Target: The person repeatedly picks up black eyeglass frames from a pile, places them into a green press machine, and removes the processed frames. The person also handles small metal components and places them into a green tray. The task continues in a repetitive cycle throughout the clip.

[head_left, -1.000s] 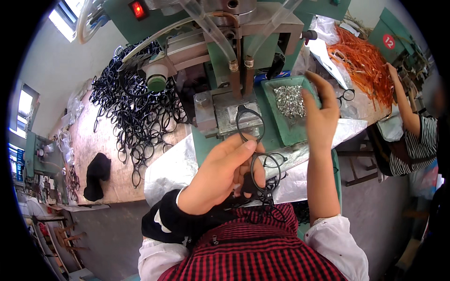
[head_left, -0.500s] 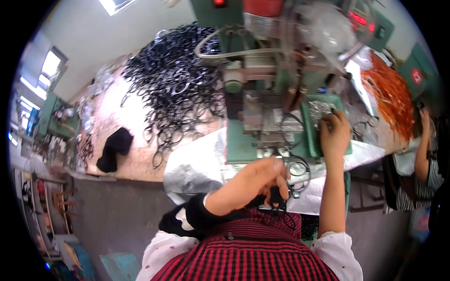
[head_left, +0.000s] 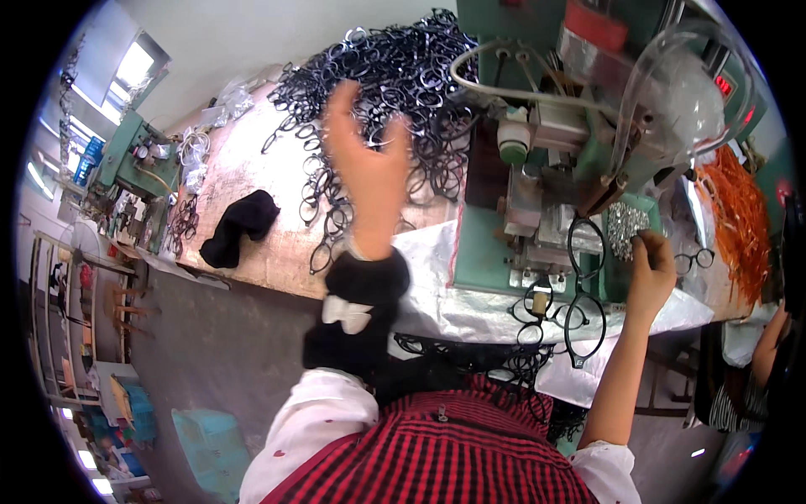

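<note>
My left hand (head_left: 367,164) is stretched out over a big heap of black spectacle frames (head_left: 395,76) on the brown table, fingers apart, blurred, nothing in it. A black cuff covers that wrist. At the right, my right hand (head_left: 651,269) rests with curled fingertips against a green tray of small silvery metal parts (head_left: 625,227); whether it pinches one is hidden. One black spectacle frame (head_left: 581,290) lies on the front of the green machine (head_left: 537,202), between the two hands.
Clear hoses loop over the machine. A black cloth (head_left: 243,227) lies on the table at left. Orange frames (head_left: 739,218) are heaped at the far right, near another person's arm (head_left: 768,353). More black frames hang by my lap. A blue bin (head_left: 210,437) stands on the floor.
My left hand has left the frames near my lap and swung up and left to the black heap. The view has turned left. My right hand stays at the parts tray.
</note>
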Demonstrator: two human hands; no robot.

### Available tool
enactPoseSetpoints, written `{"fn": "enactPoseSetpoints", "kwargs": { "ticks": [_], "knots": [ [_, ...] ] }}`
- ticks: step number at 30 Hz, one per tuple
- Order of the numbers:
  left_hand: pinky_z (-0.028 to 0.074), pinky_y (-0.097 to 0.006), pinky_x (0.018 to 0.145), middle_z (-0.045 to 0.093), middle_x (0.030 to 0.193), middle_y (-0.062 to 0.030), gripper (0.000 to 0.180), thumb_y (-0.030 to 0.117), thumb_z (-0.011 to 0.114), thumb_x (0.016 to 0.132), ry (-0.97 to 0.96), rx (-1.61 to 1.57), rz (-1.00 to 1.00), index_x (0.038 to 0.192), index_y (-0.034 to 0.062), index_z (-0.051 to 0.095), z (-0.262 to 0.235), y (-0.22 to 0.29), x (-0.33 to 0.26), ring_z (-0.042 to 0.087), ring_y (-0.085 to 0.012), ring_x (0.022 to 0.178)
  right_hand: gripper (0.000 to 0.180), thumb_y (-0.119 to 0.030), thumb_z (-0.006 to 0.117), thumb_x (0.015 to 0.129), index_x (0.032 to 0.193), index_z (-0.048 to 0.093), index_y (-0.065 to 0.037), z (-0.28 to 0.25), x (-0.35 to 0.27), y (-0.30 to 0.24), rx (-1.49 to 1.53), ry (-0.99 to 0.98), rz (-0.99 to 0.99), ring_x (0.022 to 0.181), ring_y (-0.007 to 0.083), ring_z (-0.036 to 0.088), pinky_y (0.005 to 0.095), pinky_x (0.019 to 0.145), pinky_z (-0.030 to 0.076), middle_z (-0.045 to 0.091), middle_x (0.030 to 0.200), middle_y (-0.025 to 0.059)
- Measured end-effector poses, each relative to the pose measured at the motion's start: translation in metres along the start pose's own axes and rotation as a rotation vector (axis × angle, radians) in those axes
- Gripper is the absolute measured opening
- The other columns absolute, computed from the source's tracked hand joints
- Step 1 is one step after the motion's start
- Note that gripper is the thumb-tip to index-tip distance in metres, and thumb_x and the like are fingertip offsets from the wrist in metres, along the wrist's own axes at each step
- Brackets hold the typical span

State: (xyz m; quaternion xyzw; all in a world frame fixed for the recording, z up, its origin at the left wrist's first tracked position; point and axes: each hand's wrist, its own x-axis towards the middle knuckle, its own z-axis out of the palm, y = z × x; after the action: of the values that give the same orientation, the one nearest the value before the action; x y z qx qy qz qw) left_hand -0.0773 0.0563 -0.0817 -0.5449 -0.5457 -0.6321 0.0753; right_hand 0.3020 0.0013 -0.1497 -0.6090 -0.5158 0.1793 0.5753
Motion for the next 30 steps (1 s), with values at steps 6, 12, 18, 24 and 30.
{"fn": "enactPoseSetpoints", "kwargs": {
  "ticks": [6, 12, 18, 24, 30],
  "knots": [
    [0.048, -0.039, 0.080, 0.067, 0.093, -0.0118, 0.013, 0.010, 0.071, 0.079, -0.341, 0.293, 0.236, 0.091, 0.0053, 0.071, -0.016, -0.017, 0.011, 0.060, -0.0310, 0.090, 0.015, -0.002, 0.069, 0.087, 0.102, 0.068, 0.000, 0.024, 0.010, -0.015, 0.143, -0.093, 0.020, 0.081, 0.0077, 0.060, 0.0220, 0.074, 0.047, 0.067, 0.088, 0.0015],
    [0.050, -0.044, 0.068, 0.064, 0.078, -0.0114, 0.034, 0.036, 0.080, 0.075, -0.617, 0.623, -0.034, 0.072, 0.0052, 0.067, 0.027, -0.060, -0.068, 0.063, -0.0328, 0.082, 0.012, -0.002, 0.071, 0.085, 0.096, 0.069, 0.002, 0.012, -0.011, -0.014, -0.007, 0.010, 0.036, 0.084, 0.0109, 0.062, 0.0237, 0.079, 0.048, 0.069, 0.091, 0.0042],
    [0.051, -0.041, 0.063, 0.067, 0.069, -0.0140, 0.034, 0.035, 0.081, 0.072, -0.964, 0.550, -0.202, 0.076, 0.0027, 0.070, -0.027, -0.085, -0.057, 0.065, -0.0315, 0.066, 0.016, 0.000, 0.070, 0.083, 0.099, 0.070, 0.002, -0.027, -0.033, -0.042, 0.073, -0.114, 0.036, 0.092, 0.0131, 0.063, 0.0265, 0.087, 0.048, 0.070, 0.097, 0.0058],
    [0.045, -0.040, 0.056, 0.063, 0.067, -0.0112, 0.029, 0.029, 0.074, 0.084, -0.665, 0.397, -0.148, 0.084, 0.0049, 0.059, -0.020, -0.072, -0.061, 0.061, -0.0308, 0.063, 0.044, 0.000, 0.069, 0.081, 0.123, 0.057, 0.000, 0.043, -0.002, -0.101, 0.330, -0.240, -0.038, 0.097, 0.0123, 0.061, 0.0268, 0.091, 0.046, 0.067, 0.100, 0.0048],
    [0.044, -0.020, 0.064, 0.065, 0.081, -0.0058, 0.013, 0.007, 0.055, 0.100, -0.289, -0.519, -0.363, 0.111, 0.0000, 0.054, -0.035, 0.025, -0.062, 0.058, -0.0071, 0.069, 0.049, 0.002, 0.069, 0.083, 0.128, 0.051, 0.005, 0.053, -0.013, -0.106, 0.583, -0.220, 0.123, 0.092, 0.0091, 0.058, 0.0233, 0.089, 0.044, 0.064, 0.091, 0.0028]
  ]
}}
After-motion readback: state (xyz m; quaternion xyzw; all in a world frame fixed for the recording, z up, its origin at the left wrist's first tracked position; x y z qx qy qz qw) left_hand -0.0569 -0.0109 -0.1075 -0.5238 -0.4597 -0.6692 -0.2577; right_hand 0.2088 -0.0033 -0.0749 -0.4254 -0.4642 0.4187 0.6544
